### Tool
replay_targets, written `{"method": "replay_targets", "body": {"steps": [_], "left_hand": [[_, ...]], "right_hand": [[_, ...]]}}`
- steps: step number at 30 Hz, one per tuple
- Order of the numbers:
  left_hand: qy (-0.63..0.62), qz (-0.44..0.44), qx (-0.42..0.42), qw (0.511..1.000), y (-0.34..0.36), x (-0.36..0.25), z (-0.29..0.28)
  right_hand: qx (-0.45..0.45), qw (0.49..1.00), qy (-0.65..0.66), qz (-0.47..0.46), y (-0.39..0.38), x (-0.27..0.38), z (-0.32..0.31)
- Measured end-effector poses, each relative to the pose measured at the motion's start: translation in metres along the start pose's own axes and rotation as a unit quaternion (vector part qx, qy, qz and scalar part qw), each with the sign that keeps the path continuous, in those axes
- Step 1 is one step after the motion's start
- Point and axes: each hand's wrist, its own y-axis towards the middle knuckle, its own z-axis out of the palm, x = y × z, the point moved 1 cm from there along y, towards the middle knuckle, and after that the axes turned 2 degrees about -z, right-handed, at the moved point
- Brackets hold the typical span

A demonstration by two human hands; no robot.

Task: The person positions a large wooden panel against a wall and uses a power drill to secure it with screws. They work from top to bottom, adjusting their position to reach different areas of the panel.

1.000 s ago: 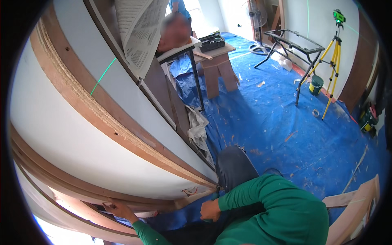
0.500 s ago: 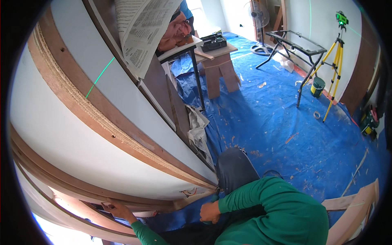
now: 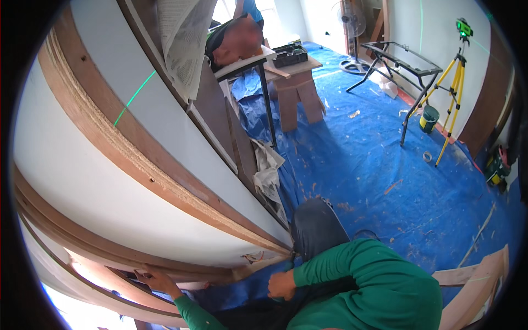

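Observation:
My left hand (image 3: 158, 281) grips the lower edge of a curved wooden trim (image 3: 181, 268) on the white wall panel (image 3: 137, 187), at the lower left. Its fingertips lie against the wood beside a dark gap and are partly hidden. My right hand (image 3: 281, 285) is a closed fist in front of my body, near the panel's lower corner. A dark green-handled tool (image 3: 289, 264) shows just above that fist; its kind is hard to make out. Loose wires (image 3: 253, 257) stick out of the panel close by.
Blue sheeting (image 3: 352, 165) covers the floor. A yellow tripod (image 3: 454, 99) carries a green laser level (image 3: 463, 26). Near it stand a black metal stand (image 3: 407, 63) and a green bucket (image 3: 429, 118). Another person leans over a table (image 3: 247, 63); curved wood (image 3: 478, 286) lies lower right.
The other person at the table has shifted posture, and the hanging newspaper has moved a little. Both my hands keep nearly the same place.

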Motion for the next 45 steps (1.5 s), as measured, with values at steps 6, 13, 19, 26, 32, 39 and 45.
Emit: {"method": "replay_targets", "body": {"steps": [6,13,19,26,32,39,45], "left_hand": [[-0.073,0.235,0.076,0.966,0.156,0.227,-0.064],[-0.026,0.083,-0.02,0.996,0.039,0.005,-0.015],[0.005,-0.013,-0.013,1.0,0.029,-0.048,-0.037],[-0.085,0.011,-0.014,0.996,0.023,-0.024,-0.013],[-0.091,0.036,-0.019,0.995,0.027,-0.005,-0.008],[-0.113,0.054,-0.012,0.992,0.02,-0.005,-0.004],[-0.139,0.077,-0.046,0.986,0.023,-0.011,-0.01]], "right_hand": [[-0.071,0.994,0.065,-0.051,0.024,0.028,-0.041],[-0.174,0.94,0.172,0.237,0.024,0.001,-0.053],[-0.379,0.795,0.353,0.316,0.082,0.002,-0.035],[-0.415,0.477,0.685,0.361,0.175,-0.05,0.047],[-0.399,0.347,0.748,0.401,0.217,-0.071,0.066],[-0.422,0.344,0.745,0.385,0.239,-0.092,0.077],[-0.413,0.358,0.742,0.388,0.247,-0.099,0.083]]}}
